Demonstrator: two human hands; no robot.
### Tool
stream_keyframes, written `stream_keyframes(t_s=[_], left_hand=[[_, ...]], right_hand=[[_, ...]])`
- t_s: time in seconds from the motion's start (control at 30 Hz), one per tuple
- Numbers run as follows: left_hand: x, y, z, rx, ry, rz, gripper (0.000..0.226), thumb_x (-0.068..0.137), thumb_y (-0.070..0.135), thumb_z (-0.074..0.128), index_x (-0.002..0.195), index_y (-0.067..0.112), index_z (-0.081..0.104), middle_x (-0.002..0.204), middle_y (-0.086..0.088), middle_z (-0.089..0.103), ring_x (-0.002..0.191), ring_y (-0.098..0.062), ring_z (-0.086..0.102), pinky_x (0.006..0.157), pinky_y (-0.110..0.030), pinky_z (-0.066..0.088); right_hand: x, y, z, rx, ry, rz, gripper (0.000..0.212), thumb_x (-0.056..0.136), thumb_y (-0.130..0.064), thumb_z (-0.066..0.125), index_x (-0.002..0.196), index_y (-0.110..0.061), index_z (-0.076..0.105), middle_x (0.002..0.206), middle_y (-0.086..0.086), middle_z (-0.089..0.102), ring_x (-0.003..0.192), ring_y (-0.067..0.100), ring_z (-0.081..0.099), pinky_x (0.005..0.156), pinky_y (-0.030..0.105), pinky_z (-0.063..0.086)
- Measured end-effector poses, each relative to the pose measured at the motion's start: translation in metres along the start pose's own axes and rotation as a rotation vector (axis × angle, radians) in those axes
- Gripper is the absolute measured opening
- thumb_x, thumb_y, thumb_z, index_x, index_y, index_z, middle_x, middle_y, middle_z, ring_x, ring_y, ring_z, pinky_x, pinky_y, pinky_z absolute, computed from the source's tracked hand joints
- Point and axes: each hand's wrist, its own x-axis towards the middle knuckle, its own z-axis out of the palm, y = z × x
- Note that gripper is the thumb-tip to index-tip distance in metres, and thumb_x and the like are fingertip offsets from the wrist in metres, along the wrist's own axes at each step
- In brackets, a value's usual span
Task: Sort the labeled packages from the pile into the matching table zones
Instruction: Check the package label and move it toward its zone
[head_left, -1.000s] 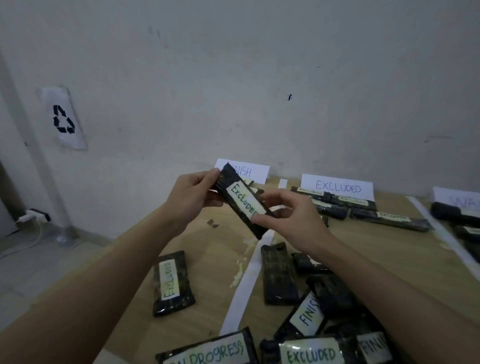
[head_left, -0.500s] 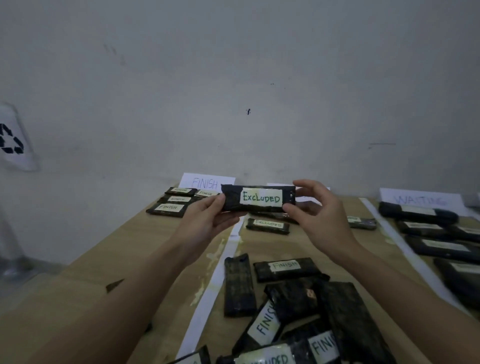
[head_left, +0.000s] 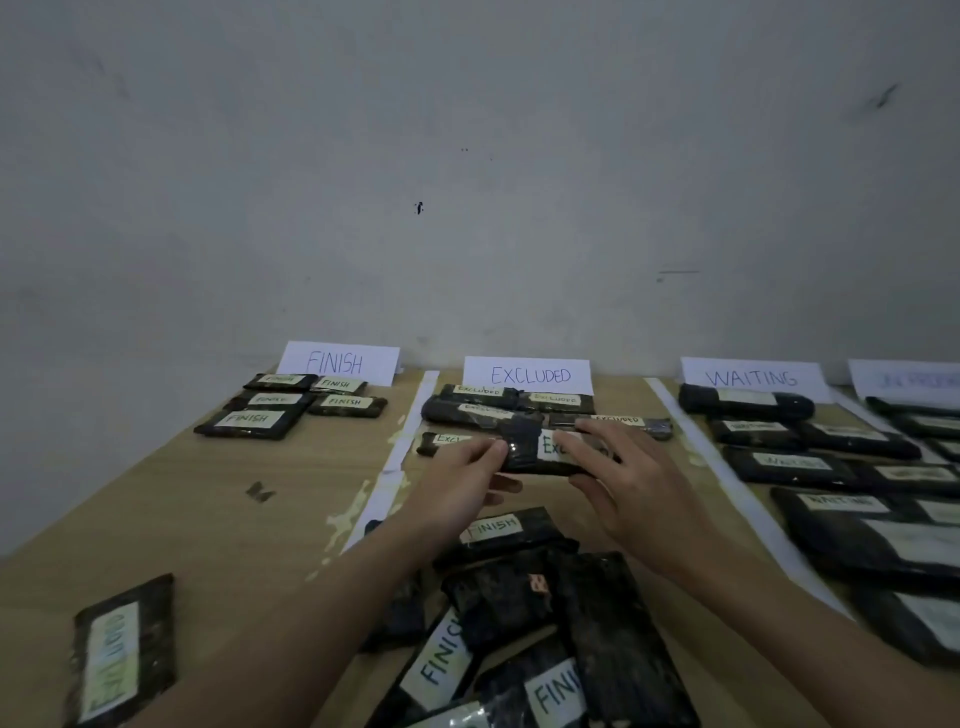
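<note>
Black Excluded package (head_left: 524, 451) in both hands' grip (head_left: 457, 480) (head_left: 623, 480), among Excluded-zone packages (head_left: 483, 410).

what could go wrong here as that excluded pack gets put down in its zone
1. The held pack sits low among the sorted Excluded packs; setting it down could shove them out of line.
2. The left hand is near the white tape line towards the Finish sign; a pack nudged that way could end up over the line.
3. The forearms cross the pile, so pulling back could drag a pack along.
</note>
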Motion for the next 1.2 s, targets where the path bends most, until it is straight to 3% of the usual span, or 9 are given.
stream_keyframes(t_s=[0.1, 0.23, 0.33, 0.53, 0.67, 0.8, 1.0, 1.1, 1.2], left_hand=[[0.002, -0.003, -0.001, 0.295, 0.04, 0.08, 0.024, 0.097, 0.027, 0.041, 0.1, 0.015, 0.061, 0.101, -0.004, 0.066, 0.093, -0.016, 0.063, 0.086, -0.035, 0.049], [0.004, -0.006, -0.009, 0.533, 0.018, 0.186, 0.028, 0.096, 0.026, 0.043, 0.117, 0.015, 0.058, 0.111, 0.002, 0.062, 0.102, -0.01, 0.055, 0.081, -0.017, 0.04], [0.007, -0.009, -0.015, 0.595, -0.019, 0.209, 0.03, 0.096, 0.026, 0.043, 0.121, 0.015, 0.057, 0.117, 0.003, 0.061, 0.105, -0.007, 0.053, 0.084, -0.015, 0.037], [0.007, -0.014, -0.024, 0.613, -0.056, 0.224, 0.031, 0.096, 0.023, 0.044, 0.124, 0.016, 0.055, 0.12, 0.005, 0.059, 0.105, -0.003, 0.051, 0.073, 0.001, 0.038], [0.003, -0.019, -0.03, 0.718, -0.128, 0.232, 0.033, 0.095, 0.023, 0.047, 0.126, 0.016, 0.054, 0.126, 0.002, 0.058, 0.111, -0.004, 0.051, 0.089, -0.014, 0.037], [-0.004, -0.021, -0.038, 0.865, -0.241, 0.193, 0.039, 0.092, 0.033, 0.051, 0.129, 0.019, 0.052, 0.127, 0.003, 0.057, 0.113, -0.007, 0.051, 0.091, -0.016, 0.036], [-0.006, -0.016, -0.038, 1.036, -0.287, 0.27, 0.037, 0.089, 0.039, 0.055, 0.121, 0.022, 0.06, 0.123, 0.002, 0.061, 0.113, -0.015, 0.053, 0.097, -0.032, 0.041], [-0.007, -0.014, -0.034, 0.846, -0.214, 0.302, 0.024, 0.087, 0.026, 0.06, 0.11, 0.019, 0.065, 0.11, 0.002, 0.066, 0.102, -0.012, 0.059, 0.093, -0.03, 0.046], [-0.006, -0.007, -0.032, 0.616, -0.09, 0.351, 0.019, 0.086, 0.014, 0.062, 0.104, 0.016, 0.067, 0.1, 0.002, 0.067, 0.092, -0.008, 0.061, 0.081, -0.012, 0.047]], right_hand=[[-0.003, 0.016, 0.014, 0.046, -0.092, 0.074, 0.047, 0.064, -0.007, 0.081, 0.108, -0.008, 0.066, 0.103, 0.017, 0.066, 0.092, 0.036, 0.064, 0.075, 0.047, 0.056], [0.004, 0.031, 0.036, 0.115, -0.187, 0.205, 0.04, 0.084, -0.01, 0.061, 0.123, -0.013, 0.058, 0.12, 0.012, 0.058, 0.11, 0.033, 0.054, 0.09, 0.042, 0.047], [0.014, 0.035, 0.048, 0.103, -0.273, 0.258, 0.041, 0.093, -0.019, 0.047, 0.134, -0.018, 0.046, 0.132, 0.006, 0.048, 0.12, 0.025, 0.043, 0.097, 0.035, 0.037], [0.016, 0.035, 0.063, 0.083, -0.386, 0.276, 0.042, 0.095, -0.024, 0.041, 0.137, -0.022, 0.04, 0.14, 0.007, 0.042, 0.128, 0.024, 0.036, 0.106, 0.036, 0.029], [0.012, 0.032, 0.057, 0.124, -0.372, 0.236, 0.045, 0.096, -0.027, 0.041, 0.14, -0.026, 0.036, 0.148, 0.001, 0.034, 0.139, 0.019, 0.024, 0.114, 0.039, 0.016], [0.008, 0.021, 0.039, 0.304, -0.316, 0.103, 0.031, 0.094, -0.025, 0.046, 0.118, -0.018, 0.063, 0.124, 0.002, 0.059, 0.118, 0.02, 0.05, 0.097, 0.031, 0.037], [0.015, 0.001, 0.015, 0.49, -0.514, 0.113, 0.028, 0.093, -0.022, 0.051, 0.117, -0.017, 0.063, 0.111, -0.001, 0.067, 0.1, 0.01, 0.059, 0.089, 0.025, 0.045], [0.015, -0.007, 0.011, 0.712, -0.55, 0.309, 0.026, 0.09, -0.022, 0.057, 0.116, -0.023, 0.062, 0.098, -0.003, 0.068, 0.078, 0.006, 0.063, 0.071, 0.022, 0.051], [0.017, -0.012, 0.006, 0.963, -0.356, 0.466, 0.022, 0.082, -0.008, 0.066, 0.094, -0.027, 0.066, 0.081, -0.001, 0.068, 0.07, 0.009, 0.063, 0.063, 0.023, 0.05]])
